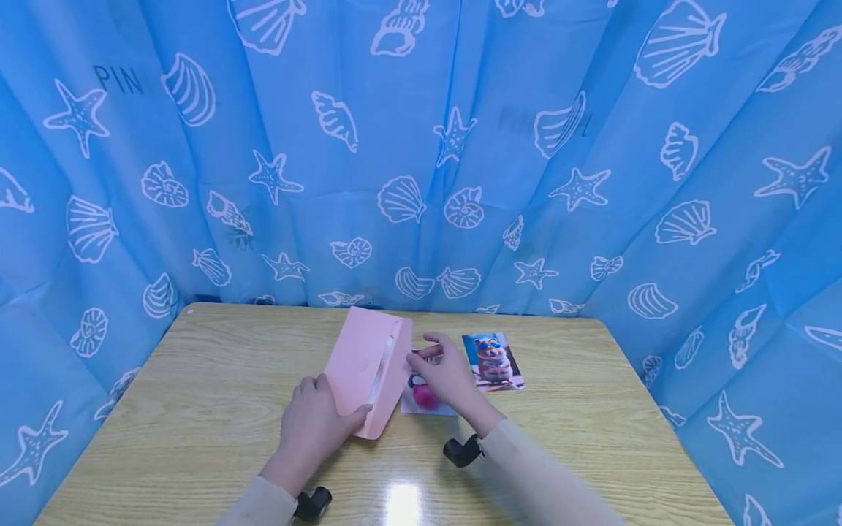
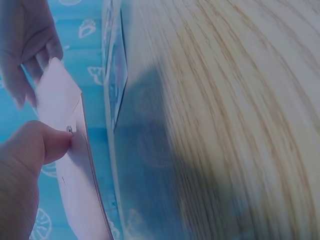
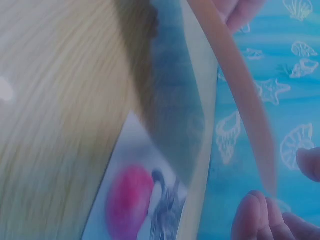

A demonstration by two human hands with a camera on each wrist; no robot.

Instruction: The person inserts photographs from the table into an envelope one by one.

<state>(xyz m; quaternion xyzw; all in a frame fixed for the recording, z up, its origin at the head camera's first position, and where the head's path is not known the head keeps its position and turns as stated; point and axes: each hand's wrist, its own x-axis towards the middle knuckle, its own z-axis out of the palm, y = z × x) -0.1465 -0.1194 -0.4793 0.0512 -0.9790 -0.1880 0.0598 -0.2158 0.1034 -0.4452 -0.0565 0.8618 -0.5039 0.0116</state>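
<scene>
In the head view a pink paper envelope (image 1: pixel 351 354) is held tilted above the table, its flap (image 1: pixel 395 380) on the right and a white strip showing in the slit. My left hand (image 1: pixel 312 424) grips its lower left part, with the thumb (image 2: pixel 50 144) on the front face. Close by the flap's right edge is my right hand (image 1: pixel 447 372), fingers loosely bent and thumb apart from them; whether they touch the paper is hard to tell. Below that hand lies a picture card (image 1: pixel 424 398) with a pink round shape, partly covered.
Another card, showing a hamster in sunglasses (image 1: pixel 493 361), lies flat to the right. The wooden table (image 1: pixel 217 409) ends at a blue curtain (image 1: pixel 421 161) printed with white shells and starfish. Black wrist devices (image 1: pixel 463 451) sit at both cuffs.
</scene>
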